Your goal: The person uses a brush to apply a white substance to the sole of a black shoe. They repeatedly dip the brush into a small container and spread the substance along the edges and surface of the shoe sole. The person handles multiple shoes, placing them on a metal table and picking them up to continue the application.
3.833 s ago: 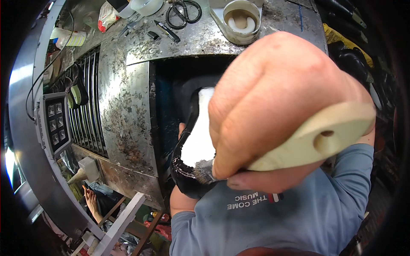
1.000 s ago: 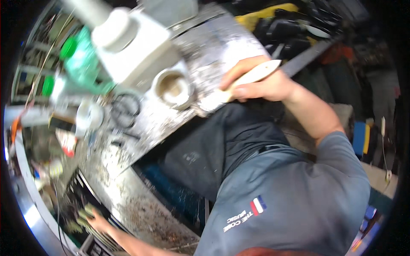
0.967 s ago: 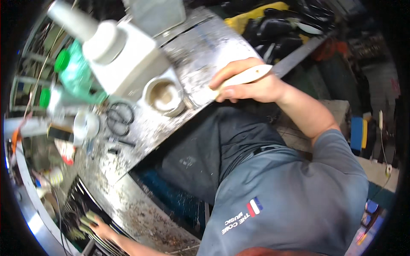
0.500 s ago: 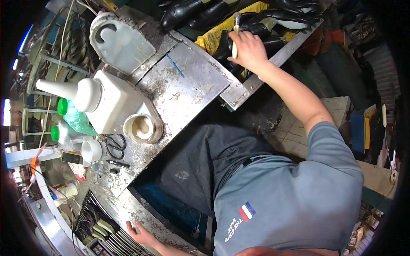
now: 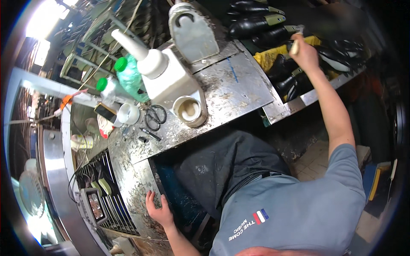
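In my right hand (image 5: 306, 55) is a brush (image 5: 294, 48) with a pale handle, its fingers closed round it. That hand reaches to the far right, over a rack of glossy black shoes on green lasts (image 5: 279, 59). Yellow sheeting (image 5: 265, 59) lies under some of them. Whether the bristles touch a shoe, I cannot tell. At the lower left, my left hand (image 5: 161, 212) has nothing in it. Its fingers are spread, close to the edge of the stained metal bench (image 5: 128, 170).
A white jug with a nozzle (image 5: 160, 81) and round open cup (image 5: 191, 112) stands on the bench. Near it are scissors (image 5: 155, 117), a marker (image 5: 150, 134), a white cup (image 5: 128, 114) and green-capped bottles (image 5: 127, 74). A barred rack (image 5: 121, 209) is at left.
The whole view has shifted, with the bench now further right in it. My right hand still grips the brush above the shoes. My left hand remains open, now seen more fully by the bench edge.
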The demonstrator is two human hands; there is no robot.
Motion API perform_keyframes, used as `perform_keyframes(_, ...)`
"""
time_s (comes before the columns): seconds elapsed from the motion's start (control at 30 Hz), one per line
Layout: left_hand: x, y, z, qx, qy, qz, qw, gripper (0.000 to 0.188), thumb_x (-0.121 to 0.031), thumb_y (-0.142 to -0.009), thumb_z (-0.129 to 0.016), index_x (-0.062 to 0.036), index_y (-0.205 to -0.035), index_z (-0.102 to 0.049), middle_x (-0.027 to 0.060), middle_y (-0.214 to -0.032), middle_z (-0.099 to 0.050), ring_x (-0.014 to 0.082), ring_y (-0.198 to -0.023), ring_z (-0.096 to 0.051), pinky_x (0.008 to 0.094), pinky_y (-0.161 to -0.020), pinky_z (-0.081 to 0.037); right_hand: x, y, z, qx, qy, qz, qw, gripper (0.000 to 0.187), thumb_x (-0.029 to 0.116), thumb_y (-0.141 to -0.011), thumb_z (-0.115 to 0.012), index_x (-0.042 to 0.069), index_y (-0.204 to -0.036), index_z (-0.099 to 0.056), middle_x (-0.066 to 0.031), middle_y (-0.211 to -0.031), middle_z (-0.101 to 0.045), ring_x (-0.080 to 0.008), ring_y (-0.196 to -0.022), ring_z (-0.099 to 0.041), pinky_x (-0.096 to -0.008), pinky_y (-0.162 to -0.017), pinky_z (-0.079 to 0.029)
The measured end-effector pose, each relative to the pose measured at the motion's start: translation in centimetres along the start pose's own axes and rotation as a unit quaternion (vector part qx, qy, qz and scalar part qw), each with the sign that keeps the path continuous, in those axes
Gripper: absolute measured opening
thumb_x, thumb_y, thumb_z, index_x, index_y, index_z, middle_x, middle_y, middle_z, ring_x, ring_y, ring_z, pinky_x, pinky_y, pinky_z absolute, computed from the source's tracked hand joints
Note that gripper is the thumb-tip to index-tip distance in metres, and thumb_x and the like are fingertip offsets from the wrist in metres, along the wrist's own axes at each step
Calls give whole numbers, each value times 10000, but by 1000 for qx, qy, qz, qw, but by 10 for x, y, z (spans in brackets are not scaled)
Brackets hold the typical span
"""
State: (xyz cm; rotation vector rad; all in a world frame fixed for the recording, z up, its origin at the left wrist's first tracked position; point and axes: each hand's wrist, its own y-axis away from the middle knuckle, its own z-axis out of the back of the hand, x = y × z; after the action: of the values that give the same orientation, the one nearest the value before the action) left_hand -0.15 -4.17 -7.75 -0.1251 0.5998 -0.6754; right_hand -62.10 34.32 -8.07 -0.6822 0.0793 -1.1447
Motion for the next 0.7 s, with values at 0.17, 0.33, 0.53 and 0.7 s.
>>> perform_keyframes(0.17,-18,-2,-4,3,0,-47,999,363,-127,-850,-765,30,-1167,-683,214,-1326,-646,393,-1232,-608,458,-1072,-451,-47,-24,63,-215,-145,4,966,419,123,-877,-761,120,-1259,-591,-129,-1166,-701,-231,-1090,-684,-353,-936,-525)
perform_keyframes(0.33,-67,-23,-10,75,100,-99,987,389,-126,-813,-794,7,-1164,-694,196,-1296,-668,367,-1215,-629,429,-1047,-480,34,1,142,-119,-468,97,870,476,96,-939,-674,54,-1369,-473,-202,-1319,-638,-210,-1190,-630,-323,-1030,-493)
perform_keyframes(0.53,-139,-59,-28,238,368,-183,880,815,-218,-730,-893,45,-1408,-524,202,-1459,-558,323,-1336,-558,434,-1107,-443,169,47,177,104,-739,213,630,648,168,-870,-698,104,-1424,-368,-317,-1391,-547,-325,-1073,-708,-410,-886,-625)
perform_keyframes(0.7,-175,-73,-38,483,549,-172,660,1266,-385,-605,-1009,57,-1562,-308,194,-1558,-447,286,-1434,-458,430,-1189,-356,268,86,152,374,-823,89,419,691,139,-847,-712,99,-1419,-326,-321,-1390,-543,-345,-1101,-694,-423,-871,-602)
